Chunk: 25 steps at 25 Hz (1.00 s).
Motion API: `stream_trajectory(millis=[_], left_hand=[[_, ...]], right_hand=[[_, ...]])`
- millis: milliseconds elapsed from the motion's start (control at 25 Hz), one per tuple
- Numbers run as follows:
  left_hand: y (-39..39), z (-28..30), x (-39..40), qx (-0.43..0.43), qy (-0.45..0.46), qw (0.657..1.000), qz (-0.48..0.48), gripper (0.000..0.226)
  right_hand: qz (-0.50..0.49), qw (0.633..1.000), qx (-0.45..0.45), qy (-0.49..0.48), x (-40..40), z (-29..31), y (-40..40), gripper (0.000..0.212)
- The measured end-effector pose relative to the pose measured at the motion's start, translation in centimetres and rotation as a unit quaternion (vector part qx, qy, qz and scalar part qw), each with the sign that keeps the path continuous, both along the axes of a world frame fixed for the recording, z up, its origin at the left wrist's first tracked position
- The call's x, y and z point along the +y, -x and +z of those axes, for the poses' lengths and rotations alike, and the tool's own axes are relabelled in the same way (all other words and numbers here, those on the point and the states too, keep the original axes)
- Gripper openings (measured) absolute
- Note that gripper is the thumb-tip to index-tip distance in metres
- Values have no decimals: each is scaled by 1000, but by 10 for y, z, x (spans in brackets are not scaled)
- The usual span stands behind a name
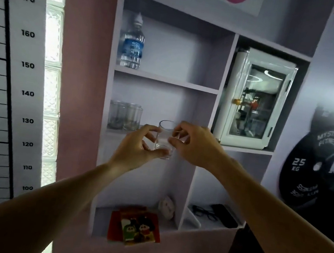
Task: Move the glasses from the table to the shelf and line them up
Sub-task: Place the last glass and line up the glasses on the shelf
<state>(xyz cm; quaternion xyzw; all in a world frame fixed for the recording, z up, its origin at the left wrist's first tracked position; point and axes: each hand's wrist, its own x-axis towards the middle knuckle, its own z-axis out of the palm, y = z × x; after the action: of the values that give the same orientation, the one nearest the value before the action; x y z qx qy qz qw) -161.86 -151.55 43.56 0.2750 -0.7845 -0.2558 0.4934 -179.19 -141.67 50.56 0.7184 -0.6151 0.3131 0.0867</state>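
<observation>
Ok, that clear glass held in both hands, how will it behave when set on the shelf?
The glass looks rigid, thin-walled and empty, so probably light but breakable if knocked against the glasses on the shelf. Its smooth sides may slip in the fingertip hold of the left hand and right hand. Straight and fairly tall, it could tip if nudged.

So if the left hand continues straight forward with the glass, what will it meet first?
Probably nothing soon: the left hand points into the open middle shelf, right of the standing glasses. Its back wall looks like the first contact, though depth is unclear.
</observation>
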Motion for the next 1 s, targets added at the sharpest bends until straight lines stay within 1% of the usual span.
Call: stream_trajectory(millis=[120,200,280,400,560,720,880,1000], left_hand=[[9,-2,-26,4,17,998,68,80],[18,0,-44,9,19,995,102,77],[30,3,-61,10,31,988,148,67],[43,4,-84,-12,55,974,221,47],[55,-2,-107,-51,76,953,287,39],[60,-2,-122,-86,98,936,326,37],[60,5,-134,-155,96,908,378,42],[59,5,-144,-146,81,909,381,44]], right_hand=[[37,999,19,-5,-45,5,18,15],[66,997,31,-4,-76,9,31,17],[92,995,31,6,-104,13,44,19],[117,993,23,10,-139,16,59,20],[134,991,20,-12,-177,13,71,18],[153,988,14,-28,-201,11,73,16],[158,987,19,-38,-222,10,70,19],[160,986,6,-46,-236,4,68,17]])
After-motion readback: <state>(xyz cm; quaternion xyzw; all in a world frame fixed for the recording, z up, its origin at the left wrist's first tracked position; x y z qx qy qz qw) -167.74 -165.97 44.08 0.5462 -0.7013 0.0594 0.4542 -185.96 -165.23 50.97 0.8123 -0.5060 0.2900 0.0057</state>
